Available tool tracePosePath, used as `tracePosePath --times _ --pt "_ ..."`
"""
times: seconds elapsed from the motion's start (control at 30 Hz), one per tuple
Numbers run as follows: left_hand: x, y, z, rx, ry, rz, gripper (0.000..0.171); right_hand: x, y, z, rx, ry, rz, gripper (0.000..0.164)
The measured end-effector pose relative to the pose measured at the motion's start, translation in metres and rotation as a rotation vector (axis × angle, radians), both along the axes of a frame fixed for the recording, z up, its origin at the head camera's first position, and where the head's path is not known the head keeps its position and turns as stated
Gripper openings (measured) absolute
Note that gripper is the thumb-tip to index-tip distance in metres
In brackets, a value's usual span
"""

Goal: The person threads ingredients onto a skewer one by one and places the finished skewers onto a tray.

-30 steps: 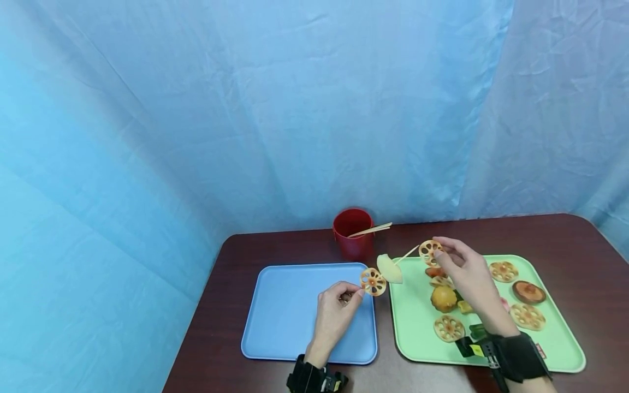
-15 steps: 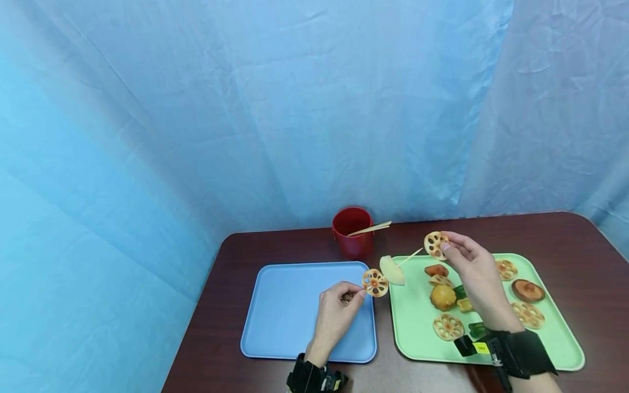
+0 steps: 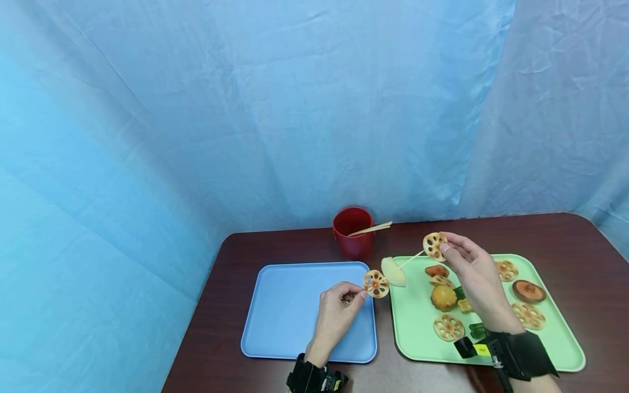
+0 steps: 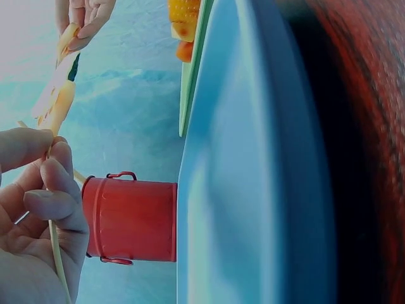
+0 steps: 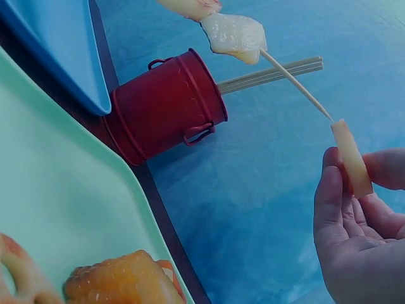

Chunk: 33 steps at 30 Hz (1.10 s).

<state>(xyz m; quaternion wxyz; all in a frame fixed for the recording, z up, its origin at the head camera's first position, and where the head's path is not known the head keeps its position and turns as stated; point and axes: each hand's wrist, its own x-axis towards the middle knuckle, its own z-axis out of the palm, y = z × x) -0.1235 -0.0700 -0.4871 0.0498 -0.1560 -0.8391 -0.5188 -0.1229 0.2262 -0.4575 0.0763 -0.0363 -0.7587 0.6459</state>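
Observation:
My left hand [image 3: 336, 314] grips a thin wooden skewer [image 5: 294, 82] by its lower part; the stick runs through the curled fingers in the left wrist view. Threaded on it are a lotus root slice [image 3: 376, 284], close to the fingertips, and a pale whitish piece [image 3: 393, 272] beyond it. Above the green tray, my right hand [image 3: 474, 278] pinches another lotus root slice [image 5: 352, 159] between thumb and fingers. In the right wrist view, the skewer's bare pointed end reaches the upper edge of this slice.
A blue tray [image 3: 285, 311] lies beneath my left hand. On the green tray [image 3: 413, 344] are more lotus slices [image 3: 449, 327], a corn piece [image 5: 123, 278], a brown round piece [image 3: 528, 292] and green pieces. Behind stands a red bucket [image 3: 355, 245] with several skewers [image 5: 272, 76].
My right hand has shifted slightly up and right with its lotus slice, then a little back toward the skewer tip. The left hand and skewer have barely moved right.

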Motion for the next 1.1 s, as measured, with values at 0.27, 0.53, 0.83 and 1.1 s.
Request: tracePosePath --times 0.27,0.53,0.83,1.1 --pt "0.001 0.000 0.000 -0.019 0.006 0.000 0.009 0.002 -0.003 0.002 -0.012 0.011 0.012 0.054" --pt "0.000 0.001 0.000 -0.019 0.032 -0.009 0.008 0.001 -0.008 0.002 0.023 0.032 0.053 0.051" --pt "0.001 0.003 0.000 -0.018 0.037 -0.016 0.007 0.002 -0.014 0.003 -0.012 -0.040 0.116 0.055" --pt "0.001 0.004 0.001 -0.013 0.026 -0.021 0.008 0.003 -0.021 0.003 -0.011 -0.029 0.131 0.052"
